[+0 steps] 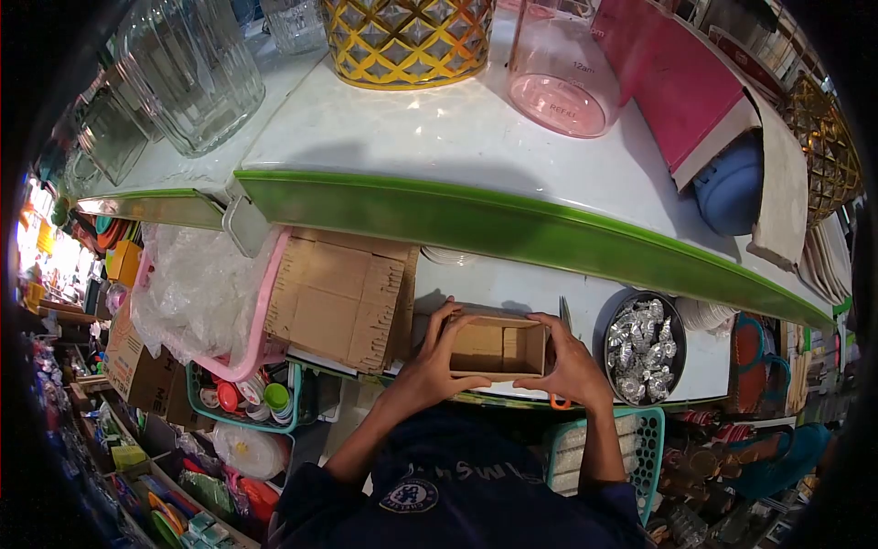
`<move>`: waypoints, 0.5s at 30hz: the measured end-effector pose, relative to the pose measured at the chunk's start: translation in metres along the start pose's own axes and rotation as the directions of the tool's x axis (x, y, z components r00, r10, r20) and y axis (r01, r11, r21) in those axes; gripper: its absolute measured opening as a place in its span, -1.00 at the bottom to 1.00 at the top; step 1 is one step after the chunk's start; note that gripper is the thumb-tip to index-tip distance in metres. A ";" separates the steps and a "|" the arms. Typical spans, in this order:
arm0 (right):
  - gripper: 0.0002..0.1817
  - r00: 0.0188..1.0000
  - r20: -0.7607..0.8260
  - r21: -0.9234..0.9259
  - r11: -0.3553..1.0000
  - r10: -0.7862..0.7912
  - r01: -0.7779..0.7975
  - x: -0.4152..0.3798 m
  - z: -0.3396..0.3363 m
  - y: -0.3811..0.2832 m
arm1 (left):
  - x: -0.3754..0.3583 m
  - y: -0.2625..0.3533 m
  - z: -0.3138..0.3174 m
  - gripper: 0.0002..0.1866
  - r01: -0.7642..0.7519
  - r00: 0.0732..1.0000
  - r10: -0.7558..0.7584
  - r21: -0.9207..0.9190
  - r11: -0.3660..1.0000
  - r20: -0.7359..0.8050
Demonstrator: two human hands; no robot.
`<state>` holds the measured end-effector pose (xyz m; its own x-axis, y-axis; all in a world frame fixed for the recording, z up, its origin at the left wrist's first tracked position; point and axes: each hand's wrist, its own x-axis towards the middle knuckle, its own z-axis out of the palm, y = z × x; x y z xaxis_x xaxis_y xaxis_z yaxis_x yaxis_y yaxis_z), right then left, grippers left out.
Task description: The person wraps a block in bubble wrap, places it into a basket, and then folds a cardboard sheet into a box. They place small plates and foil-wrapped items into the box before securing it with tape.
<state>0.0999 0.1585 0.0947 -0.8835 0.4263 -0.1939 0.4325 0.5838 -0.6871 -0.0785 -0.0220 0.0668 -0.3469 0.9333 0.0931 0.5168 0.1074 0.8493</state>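
Note:
A small open cardboard box is held between both hands over the lower white shelf, its inside facing up and bare. My left hand grips its left end, thumb along the near side. On the right end, my right hand is closed around the box in the same way. Just beyond my right hand lie scissors, with part of an orange handle showing below the hand. To the right stands a round dark bowl of silver-wrapped pieces.
Flattened cardboard sheets and a pink basket with clear plastic sit left. Overhead juts the green edge of an upper shelf carrying glassware, a gold-patterned vessel and a pink bottle. A teal basket stands below right.

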 end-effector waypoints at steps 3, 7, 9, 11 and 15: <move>0.07 0.999 -0.039 -0.065 0.998 0.000 -0.002 0.001 0.001 -0.002 | 0.002 -0.003 0.000 -0.06 0.000 1.000 0.000 -0.014 1.000 0.008; 0.06 0.999 -0.052 -0.053 0.999 -0.006 0.003 0.004 0.001 -0.002 | 0.005 -0.009 0.003 -0.08 -0.033 0.999 0.033 -0.011 0.999 -0.020; 0.08 0.997 -0.055 0.013 0.999 0.048 -0.048 0.005 0.001 -0.002 | 0.005 -0.008 0.003 -0.11 0.003 1.000 -0.003 -0.015 1.000 0.000; 0.07 0.997 -0.061 0.002 0.999 0.042 -0.042 0.005 -0.001 -0.005 | 0.006 -0.013 0.006 -0.08 -0.004 1.000 0.004 -0.012 1.000 -0.004; 0.11 0.993 -0.117 -0.071 0.997 -0.004 -0.004 0.005 0.004 -0.002 | 0.008 -0.014 0.006 -0.04 -0.021 0.999 0.021 0.004 1.000 -0.028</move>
<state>0.0937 0.1571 0.0919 -0.8582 0.5019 -0.1076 0.4477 0.6295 -0.6351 -0.0843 -0.0138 0.0526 -0.3577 0.9253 0.1259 0.5269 0.0887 0.8453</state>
